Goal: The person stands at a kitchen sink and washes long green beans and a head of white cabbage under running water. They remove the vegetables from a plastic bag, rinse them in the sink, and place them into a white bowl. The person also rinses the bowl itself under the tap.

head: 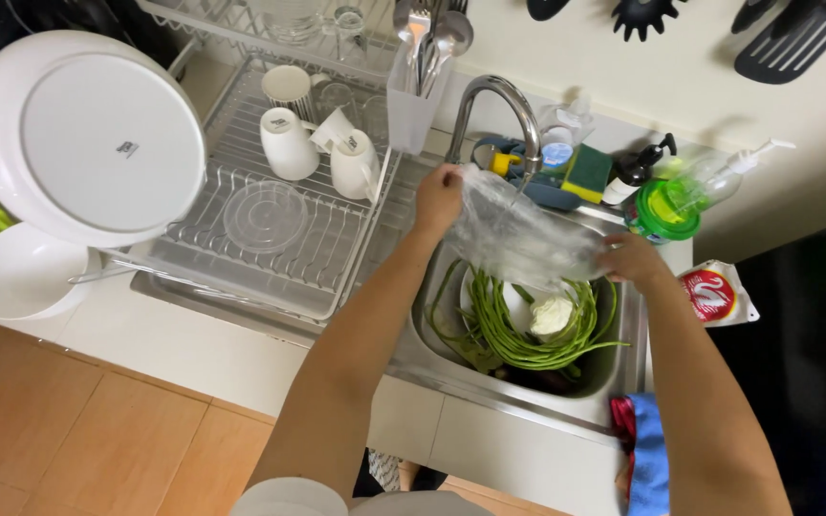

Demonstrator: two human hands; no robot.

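The person stands at a sink point(623, 377) and holds a clear plastic bag point(518, 234) over it with both hands. The left hand point(439, 198) pinches one top corner of the bag, close under the tap point(504, 105). The right hand point(631, 258) grips the other end, lower down, with its fingers closed on the plastic. The bag hangs stretched between the hands, just above the long green beans point(528, 330) that lie curled in the sink. A pale lump of food point(553, 313) sits on the beans.

The bag looks thin and wet. I think it could slip out of the pinching fingers and drop onto the beans. If the tap runs hard into it, water may splash onto the desk point(193, 354) and the floor point(69, 430). The soap bottles point(709, 182) and the sponge point(587, 172) stand close behind the sink, so a quick pull of the bag could knock one in.

To the left, a drying rack point(260, 258) holds white cups point(289, 143) and a big white plate point(88, 134).
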